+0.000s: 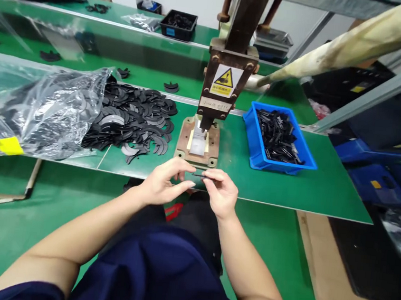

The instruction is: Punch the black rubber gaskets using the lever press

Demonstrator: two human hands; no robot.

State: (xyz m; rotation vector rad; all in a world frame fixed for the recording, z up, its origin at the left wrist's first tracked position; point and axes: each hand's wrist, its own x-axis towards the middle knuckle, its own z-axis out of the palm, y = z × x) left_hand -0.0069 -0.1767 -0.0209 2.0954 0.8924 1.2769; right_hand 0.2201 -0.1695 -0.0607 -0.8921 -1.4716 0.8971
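My left hand (165, 183) and my right hand (220, 191) meet at the near edge of the green table (289, 188), just in front of a small hand press. Between their fingertips they pinch a thin flat black part (200, 175), seen edge-on. The press (225, 81) stands upright behind my hands, with a yellow warning label and a brown base plate (198, 143). A heap of curved black parts (135, 119) lies to the left of the press, spilling from a clear plastic bag (40, 109).
A blue bin (258, 149) with black pieces stands right of the press. A long pale press lever (348, 44) reaches up to the right. A black tray (178, 25) and more bags lie on the far bench. Blue crates sit right, off the table.
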